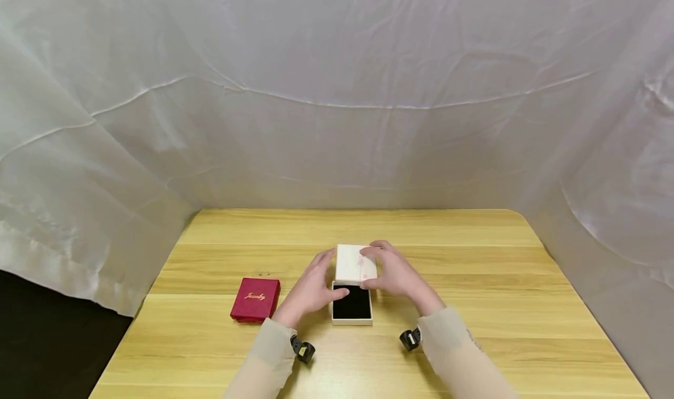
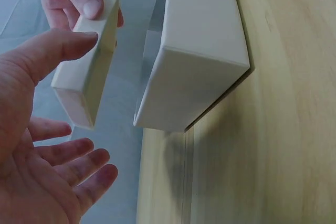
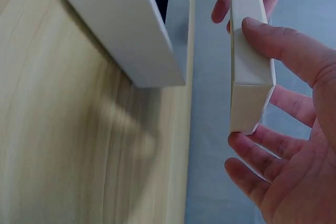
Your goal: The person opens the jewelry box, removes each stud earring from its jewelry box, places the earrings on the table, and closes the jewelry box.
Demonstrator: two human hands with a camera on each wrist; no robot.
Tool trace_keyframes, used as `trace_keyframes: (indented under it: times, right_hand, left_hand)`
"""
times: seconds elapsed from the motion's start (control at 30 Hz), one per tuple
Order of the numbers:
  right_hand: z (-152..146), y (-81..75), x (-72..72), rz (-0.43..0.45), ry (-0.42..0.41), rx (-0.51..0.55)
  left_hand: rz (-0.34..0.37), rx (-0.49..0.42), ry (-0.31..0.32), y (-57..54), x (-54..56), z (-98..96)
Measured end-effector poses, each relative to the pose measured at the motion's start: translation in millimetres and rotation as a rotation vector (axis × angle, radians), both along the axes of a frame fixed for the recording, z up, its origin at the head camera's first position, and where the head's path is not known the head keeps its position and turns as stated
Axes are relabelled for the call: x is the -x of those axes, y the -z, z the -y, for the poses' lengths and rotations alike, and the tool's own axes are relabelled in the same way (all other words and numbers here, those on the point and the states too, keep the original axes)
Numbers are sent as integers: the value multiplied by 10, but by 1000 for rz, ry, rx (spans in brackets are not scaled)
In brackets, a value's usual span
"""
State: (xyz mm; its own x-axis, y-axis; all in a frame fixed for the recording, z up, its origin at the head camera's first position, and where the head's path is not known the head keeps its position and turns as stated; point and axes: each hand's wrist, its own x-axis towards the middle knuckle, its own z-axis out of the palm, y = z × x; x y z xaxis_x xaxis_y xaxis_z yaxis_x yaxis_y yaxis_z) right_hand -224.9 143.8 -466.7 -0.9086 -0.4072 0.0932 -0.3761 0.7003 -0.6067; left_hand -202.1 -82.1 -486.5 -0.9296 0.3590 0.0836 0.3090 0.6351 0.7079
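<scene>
A white box lid (image 1: 348, 263) with pale pink print is held raised, tilted, just above the far end of an open white box (image 1: 351, 322). Black lining (image 1: 351, 302) shows inside the box. My right hand (image 1: 394, 270) grips the lid by its right side, thumb (image 3: 278, 40) on the near edge and fingers round the far side. Beside the lid's left edge is my left hand (image 1: 313, 285), its fingers spread and fairly straight. Its thumb (image 2: 58, 45) overlaps the lid's near side in the left wrist view; whether it touches, I cannot tell.
A closed red box (image 1: 255, 299) with gold "Jewelry" lettering lies on the wooden table (image 1: 474, 282), left of my left hand. Pale cloth (image 1: 337, 141) hangs behind the table and at both sides. Small black cameras (image 1: 303, 350) sit at my wrists.
</scene>
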Motion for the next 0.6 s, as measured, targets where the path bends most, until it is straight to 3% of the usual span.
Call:
trace_keyframes:
  times: [0.3,0.6]
  right_hand:
    - [50,-56,-86,2,-41,9]
    - [65,-56,-166,11,-53,-5]
  left_hand:
    - [-14,-17,22,-9,20,57]
    - [0,-18,41,-12,-42,98]
